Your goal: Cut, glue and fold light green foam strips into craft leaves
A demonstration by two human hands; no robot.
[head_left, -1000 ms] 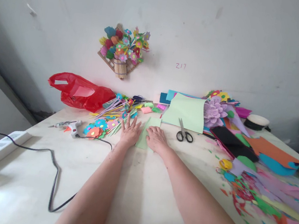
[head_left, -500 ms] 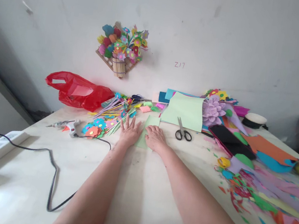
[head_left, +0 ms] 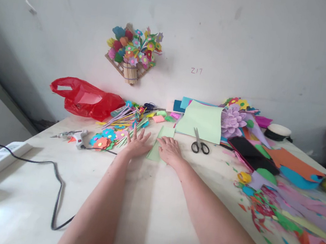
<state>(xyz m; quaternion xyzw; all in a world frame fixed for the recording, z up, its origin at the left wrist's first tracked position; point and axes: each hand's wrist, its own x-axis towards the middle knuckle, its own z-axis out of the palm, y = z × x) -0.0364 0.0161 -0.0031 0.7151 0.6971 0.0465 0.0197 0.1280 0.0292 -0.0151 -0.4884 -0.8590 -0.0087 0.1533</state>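
Note:
A narrow piece of light green craft sheet (head_left: 154,153) lies on the table in front of me, with what looks like a fold line along it. My right hand (head_left: 171,150) rests flat on its right side, fingers stretched out and fairly close together. At the left edge of the strip, my left hand (head_left: 137,145) lies palm down with its fingers spread, holding nothing. Black-handled scissors (head_left: 199,144) lie to the right of my right hand, blades pointing away. A larger light green sheet (head_left: 201,122) sits just behind them.
Left of my hands are foam flowers (head_left: 106,140), thin coloured sticks (head_left: 118,119), a glue gun (head_left: 78,139) with its cord, and a power strip (head_left: 6,155). A red bag (head_left: 86,99) stands behind. Rightward lie a phone (head_left: 247,152) and coloured scraps (head_left: 264,204).
My left hand has slid a little to the left, from the strip to its edge. My right hand stays on the strip, almost unmoved.

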